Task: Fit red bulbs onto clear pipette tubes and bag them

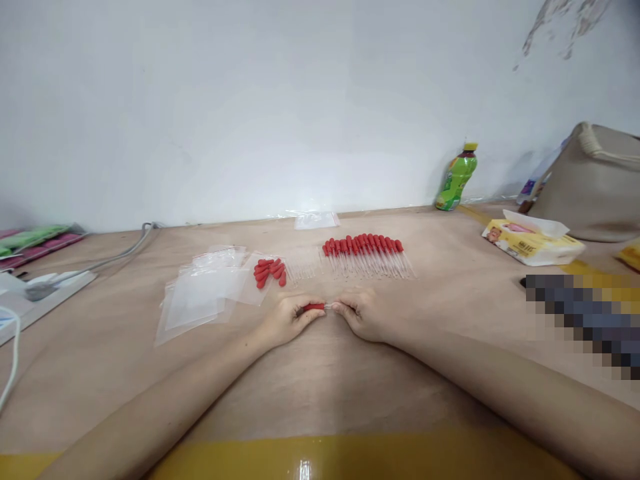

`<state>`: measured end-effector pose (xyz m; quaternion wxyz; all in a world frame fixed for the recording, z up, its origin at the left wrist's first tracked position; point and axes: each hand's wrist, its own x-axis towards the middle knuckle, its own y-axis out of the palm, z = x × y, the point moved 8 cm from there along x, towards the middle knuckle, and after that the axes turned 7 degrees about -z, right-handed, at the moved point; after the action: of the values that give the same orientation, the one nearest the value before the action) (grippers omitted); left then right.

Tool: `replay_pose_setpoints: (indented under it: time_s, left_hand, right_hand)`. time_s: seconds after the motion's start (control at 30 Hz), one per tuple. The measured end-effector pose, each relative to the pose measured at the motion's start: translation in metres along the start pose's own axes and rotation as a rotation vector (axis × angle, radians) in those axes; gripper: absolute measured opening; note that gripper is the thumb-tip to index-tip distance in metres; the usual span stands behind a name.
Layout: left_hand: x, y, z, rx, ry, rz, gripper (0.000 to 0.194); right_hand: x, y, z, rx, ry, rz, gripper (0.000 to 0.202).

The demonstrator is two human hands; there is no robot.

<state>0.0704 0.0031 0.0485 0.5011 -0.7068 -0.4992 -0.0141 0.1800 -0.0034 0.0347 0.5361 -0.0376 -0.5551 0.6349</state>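
Near the middle of the table, my left hand (293, 319) is closed round a red rubber bulb (314, 307). My right hand (361, 315) pinches a thin clear tube (329, 307) whose end meets the bulb's right end. Behind my left hand lies a small pile of loose red bulbs (269, 271) on a clear bag. Several clear tubes (302, 264) without bulbs lie to the right of that pile. Farther right, a row of droppers with red bulbs (365, 245) lies side by side, tubes towards me.
Clear plastic bags (197, 293) overlap at the left. A small bag (316, 220) lies by the wall. At the right stand a green bottle (456, 179), a tissue pack (533, 241) and a grey bag (590, 187). A power strip (55, 293) with cables is far left.
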Motion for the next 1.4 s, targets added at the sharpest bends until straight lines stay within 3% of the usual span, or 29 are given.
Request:
replay_pose_setpoints:
  time_s: [0.2,0.37,0.47,0.57,0.67,0.77,0.97,1.07,1.27,1.4]
  left_hand:
    - [0.004,-0.003,0.007,0.031,0.02,-0.037,0.016]
    - [0.003,-0.013,0.019,0.118,0.035,-0.069,0.029]
    - [0.001,-0.01,0.024,0.14,0.019,0.021,0.027]
    - [0.0,-0.005,0.025,0.134,0.021,0.092,0.026]
    - [0.0,-0.004,0.025,0.123,0.032,0.089,0.028]
    - [0.0,-0.003,0.026,0.12,0.034,0.087,0.028]
    - [-0.001,-0.004,0.026,0.129,0.038,0.078,0.028]
    - [0.0,-0.005,0.025,0.131,0.046,0.069,0.028]
    - [0.001,-0.004,0.026,0.141,0.049,0.085,0.027]
    - [0.001,-0.003,0.026,0.138,0.056,0.079,0.027]
  right_hand:
    - [0.002,0.0,-0.001,0.025,0.116,0.053,0.028]
    - [0.002,-0.013,-0.001,0.045,0.18,0.049,0.018]
    - [0.005,-0.026,-0.03,0.132,0.348,-0.023,0.016]
    - [0.011,-0.036,-0.077,0.222,0.573,-0.1,0.015]
    - [0.021,-0.052,-0.116,0.099,0.72,-0.205,0.014]
    - [0.035,-0.059,-0.131,-0.071,0.778,-0.235,0.022]
    - [0.044,-0.047,-0.132,-0.275,0.859,-0.217,0.024]
    - [0.044,-0.043,-0.131,-0.327,0.832,-0.187,0.029]
    - [0.048,-0.038,-0.108,-0.354,0.662,-0.227,0.027]
    - [0.061,-0.015,-0.074,-0.337,0.482,-0.207,0.028]
